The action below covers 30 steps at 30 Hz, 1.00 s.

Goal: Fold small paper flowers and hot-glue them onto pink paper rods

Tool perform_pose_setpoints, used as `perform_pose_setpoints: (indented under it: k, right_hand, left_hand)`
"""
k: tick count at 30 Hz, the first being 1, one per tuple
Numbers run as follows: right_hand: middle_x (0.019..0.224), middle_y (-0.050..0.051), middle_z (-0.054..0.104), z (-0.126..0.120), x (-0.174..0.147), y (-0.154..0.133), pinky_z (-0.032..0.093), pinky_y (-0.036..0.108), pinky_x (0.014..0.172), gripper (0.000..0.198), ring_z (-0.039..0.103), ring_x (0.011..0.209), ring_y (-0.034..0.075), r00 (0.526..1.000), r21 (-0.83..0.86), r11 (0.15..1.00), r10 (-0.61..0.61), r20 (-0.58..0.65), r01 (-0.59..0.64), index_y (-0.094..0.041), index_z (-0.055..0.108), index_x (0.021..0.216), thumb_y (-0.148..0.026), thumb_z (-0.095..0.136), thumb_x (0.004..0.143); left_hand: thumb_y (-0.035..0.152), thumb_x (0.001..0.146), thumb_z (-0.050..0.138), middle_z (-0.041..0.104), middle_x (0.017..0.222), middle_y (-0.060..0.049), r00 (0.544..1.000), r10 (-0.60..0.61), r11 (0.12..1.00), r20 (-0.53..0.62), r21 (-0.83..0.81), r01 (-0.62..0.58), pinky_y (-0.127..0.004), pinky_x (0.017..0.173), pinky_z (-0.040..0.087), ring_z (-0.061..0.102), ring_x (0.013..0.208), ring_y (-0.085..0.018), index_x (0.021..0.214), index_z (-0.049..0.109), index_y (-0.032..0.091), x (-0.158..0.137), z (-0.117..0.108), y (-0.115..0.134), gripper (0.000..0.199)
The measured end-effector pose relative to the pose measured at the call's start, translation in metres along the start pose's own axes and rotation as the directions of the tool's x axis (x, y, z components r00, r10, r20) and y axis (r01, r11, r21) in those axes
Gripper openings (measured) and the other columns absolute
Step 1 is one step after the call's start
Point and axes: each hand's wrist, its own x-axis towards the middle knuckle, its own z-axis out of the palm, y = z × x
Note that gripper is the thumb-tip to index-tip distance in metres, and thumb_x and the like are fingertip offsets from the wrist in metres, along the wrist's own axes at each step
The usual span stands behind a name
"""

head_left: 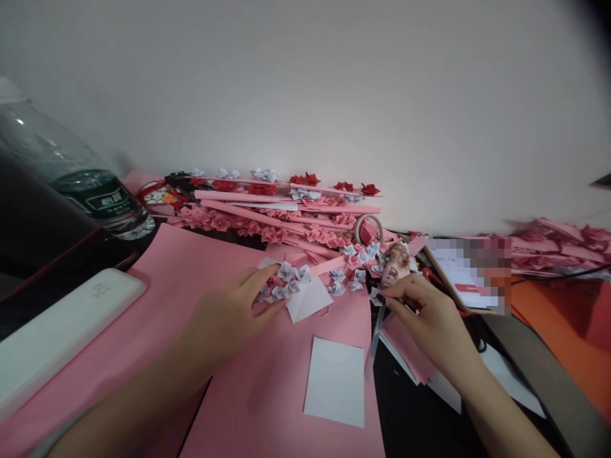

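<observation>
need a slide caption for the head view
Left hand at white paper flowers over a pink sheet, right hand by stacked papers.

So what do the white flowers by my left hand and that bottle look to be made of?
White flowers: matte paper, judging by their crisp folds and pointed edges. Bottle: probably clear, glossy plastic, since it's see-through with bright highlights, though the look alone doesn't quite rule out glass.

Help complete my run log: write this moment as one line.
left hand: curved around white paper flowers, contact unclear | right hand: fingertips at narrow grey strip, hold unclear | blank white sheet: on pink paper
</observation>
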Motion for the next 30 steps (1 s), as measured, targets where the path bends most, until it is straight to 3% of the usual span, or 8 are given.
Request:
perform_pose_setpoints:
  k: [3, 6, 14, 18, 23, 30]
  right_hand:
    - [0.077, 0.004, 0.060, 0.001, 0.000, 0.002, 0.047, 0.030, 0.065, 0.012, 0.060, 0.072, 0.017, 0.991, -0.089, 0.992, -0.099, -0.087, 0.091, -0.018, 0.065, 0.077, -0.015, 0.054, 0.079]
    - [0.075, 0.003, 0.059, 0.001, 0.000, 0.001, 0.046, 0.029, 0.063, 0.012, 0.059, 0.068, 0.016, 0.980, -0.140, 0.977, -0.174, -0.093, 0.160, -0.018, 0.066, 0.077, -0.013, 0.056, 0.080]
    - [0.076, 0.001, 0.055, 0.002, -0.006, -0.012, 0.041, 0.024, 0.054, 0.012, 0.053, 0.066, 0.013, 0.988, 0.121, 0.992, -0.022, -0.150, 0.040, -0.022, 0.067, 0.083, -0.014, 0.059, 0.080]
    - [0.080, 0.002, 0.055, 0.005, -0.007, -0.015, 0.043, 0.026, 0.060, 0.012, 0.054, 0.072, 0.014, 0.977, 0.096, 0.990, -0.085, -0.197, 0.105, -0.021, 0.067, 0.084, -0.014, 0.058, 0.081]
    - [0.079, 0.003, 0.054, 0.010, -0.005, -0.011, 0.044, 0.030, 0.068, 0.011, 0.055, 0.075, 0.017, 0.974, -0.061, 0.975, -0.216, -0.069, 0.212, -0.019, 0.067, 0.085, -0.014, 0.059, 0.080]
    - [0.079, 0.005, 0.056, 0.028, -0.005, -0.009, 0.038, 0.032, 0.064, 0.012, 0.055, 0.076, 0.019, 0.972, -0.181, 0.956, -0.218, 0.090, 0.232, -0.017, 0.068, 0.084, -0.011, 0.059, 0.080]
  left_hand:
    - [0.043, 0.084, 0.050, 0.064, 0.113, -0.003, 1.000, 0.009, 1.000, -0.011, 0.016, -0.009, -0.029, 0.061, 0.048, 0.065, 0.082, -0.021, 0.122, 0.049, 0.026, 0.000, 0.003, 0.000, 0.041]
    - [0.043, 0.084, 0.051, 0.064, 0.113, -0.003, 0.999, 0.028, 0.999, -0.041, 0.038, -0.026, -0.028, 0.060, 0.047, 0.065, 0.079, -0.020, 0.122, 0.049, 0.026, -0.001, 0.004, -0.001, 0.041]
    - [0.040, 0.084, 0.052, 0.066, 0.109, -0.003, 0.996, 0.081, 0.997, -0.042, -0.006, -0.082, -0.027, 0.062, 0.047, 0.064, 0.079, -0.019, 0.120, 0.051, 0.024, -0.003, 0.007, 0.001, 0.039]
    - [0.041, 0.084, 0.052, 0.066, 0.110, -0.003, 0.996, 0.072, 0.997, -0.043, -0.005, -0.072, -0.026, 0.061, 0.047, 0.065, 0.078, -0.018, 0.119, 0.051, 0.025, -0.002, 0.007, 0.002, 0.039]
    - [0.039, 0.083, 0.053, 0.066, 0.109, -0.002, 0.996, 0.059, 0.998, -0.060, 0.011, -0.058, -0.026, 0.061, 0.048, 0.065, 0.078, -0.018, 0.120, 0.050, 0.026, -0.002, 0.006, 0.001, 0.039]
    - [0.040, 0.084, 0.053, 0.066, 0.110, -0.002, 0.995, 0.062, 0.998, -0.072, 0.010, -0.062, -0.027, 0.060, 0.047, 0.065, 0.079, -0.019, 0.119, 0.051, 0.025, -0.003, 0.007, 0.002, 0.039]
